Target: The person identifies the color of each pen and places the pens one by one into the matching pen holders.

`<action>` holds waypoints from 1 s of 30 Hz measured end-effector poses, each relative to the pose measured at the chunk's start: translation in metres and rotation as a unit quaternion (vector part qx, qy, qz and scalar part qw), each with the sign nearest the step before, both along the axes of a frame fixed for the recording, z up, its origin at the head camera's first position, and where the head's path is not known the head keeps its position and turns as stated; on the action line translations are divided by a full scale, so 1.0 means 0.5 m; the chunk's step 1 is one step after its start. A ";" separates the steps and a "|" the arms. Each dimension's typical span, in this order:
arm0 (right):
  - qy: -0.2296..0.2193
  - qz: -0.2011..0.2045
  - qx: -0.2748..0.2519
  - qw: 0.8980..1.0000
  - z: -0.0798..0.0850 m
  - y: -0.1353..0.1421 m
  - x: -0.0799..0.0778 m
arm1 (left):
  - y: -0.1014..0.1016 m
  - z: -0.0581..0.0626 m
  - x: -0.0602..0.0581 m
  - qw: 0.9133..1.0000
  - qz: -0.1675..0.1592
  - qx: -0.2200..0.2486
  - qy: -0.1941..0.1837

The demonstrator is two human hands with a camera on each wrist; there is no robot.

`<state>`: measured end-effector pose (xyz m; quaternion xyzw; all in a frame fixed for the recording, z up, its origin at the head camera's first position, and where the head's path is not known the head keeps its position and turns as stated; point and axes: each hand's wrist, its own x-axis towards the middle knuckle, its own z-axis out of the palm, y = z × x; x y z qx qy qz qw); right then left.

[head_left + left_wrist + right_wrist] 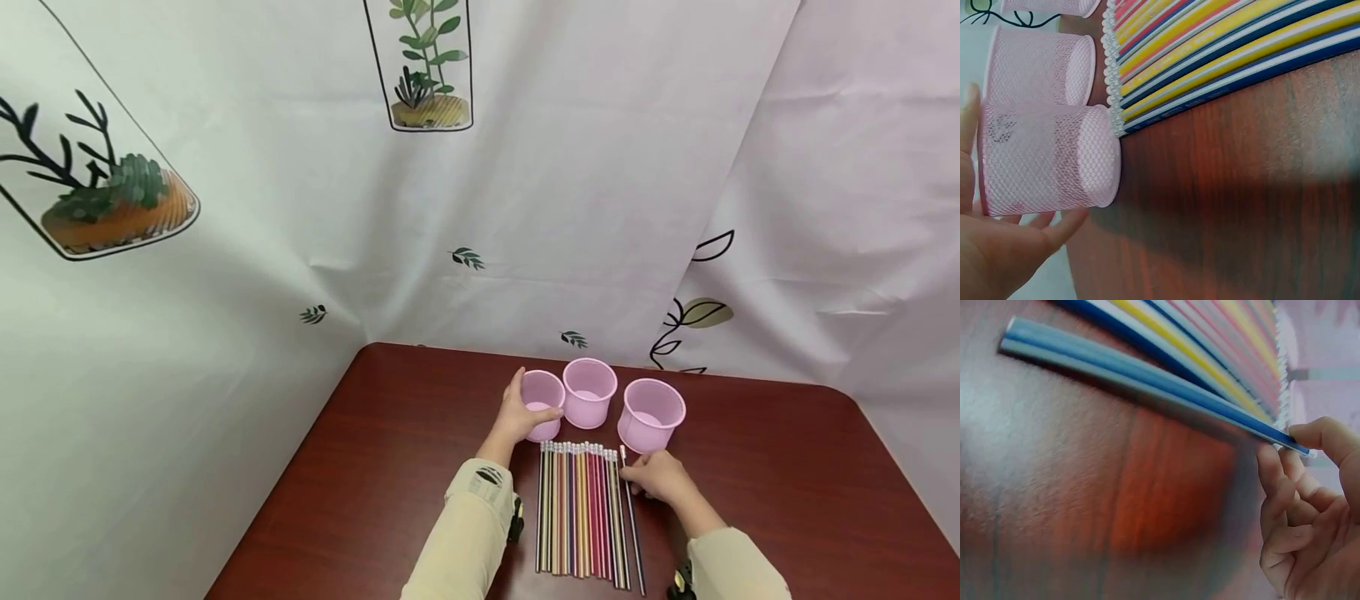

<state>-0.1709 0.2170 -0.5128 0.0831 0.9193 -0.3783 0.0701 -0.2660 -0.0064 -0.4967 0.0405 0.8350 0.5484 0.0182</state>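
My left hand (516,414) holds the leftmost pink mesh pencil cup (542,431), thumb on one side and fingers round the other; the cup (1047,159) stands upright on the table. With thumb and fingertips, my right hand (660,477) pinches a blue pencil (1147,386) near its eraser end. That pencil lies slightly slanted at the right side of a row of striped pencils (577,517), set apart from the others. The row lies side by side, eraser ends toward the cups, in blue, yellow, red and pink stripes.
A second pink mesh cup (589,410) stands right beside the held one. A third cup (647,433) is farther right, just beyond my right hand. All sit on a dark red-brown wooden table (420,417), backed by a white printed curtain (570,208).
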 end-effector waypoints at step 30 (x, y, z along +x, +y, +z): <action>0.156 -0.001 -0.038 0.987 0.181 0.011 -0.033 | 0.008 0.001 0.000 0.998 0.021 0.063 -0.023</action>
